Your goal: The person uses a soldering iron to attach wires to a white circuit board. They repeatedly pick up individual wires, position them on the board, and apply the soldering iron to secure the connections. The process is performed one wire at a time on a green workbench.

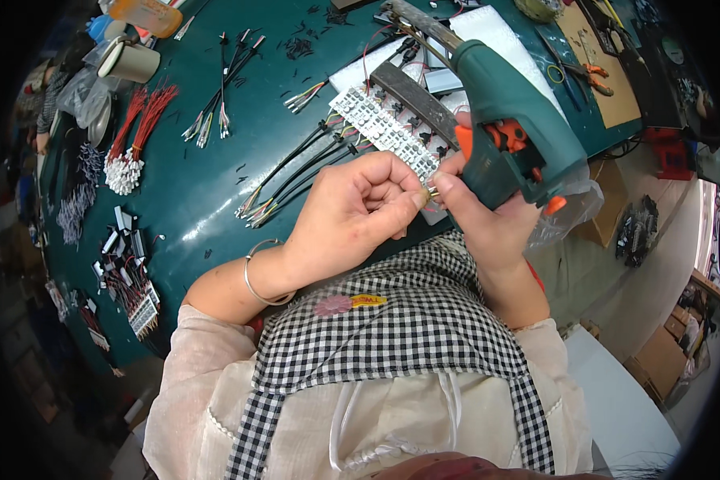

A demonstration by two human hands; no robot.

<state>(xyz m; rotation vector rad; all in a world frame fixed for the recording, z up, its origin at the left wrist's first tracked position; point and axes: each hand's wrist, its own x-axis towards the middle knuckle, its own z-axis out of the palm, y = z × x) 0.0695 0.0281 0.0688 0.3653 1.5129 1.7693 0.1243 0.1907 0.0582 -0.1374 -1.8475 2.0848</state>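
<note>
Head view, read from left to right. Bundles of red wires (140, 128) with white ends are lying at the far left of the dark green table (208, 184), and black cable assemblies (292, 172) are fanning out just right of them. Your left hand (352, 212), wearing a thin bangle (256, 276) at the wrist, is curling its fingers (380, 180) tightly inward, with thumb and forefinger pinching a small metal-tipped part (432, 192) at the centre; the part is too small to identify further. Your right hand (484, 220) is meeting it there, its thumb pressing the same part while the remaining fingers are wrapping fully around the grip of a green power screwdriver (504, 120) with orange buttons, which is pointing away from you over the table edge. A white perforated strip (384, 128) of small components is lying on the table just beyond both hands, beside a dark metal bar (412, 96).
</note>
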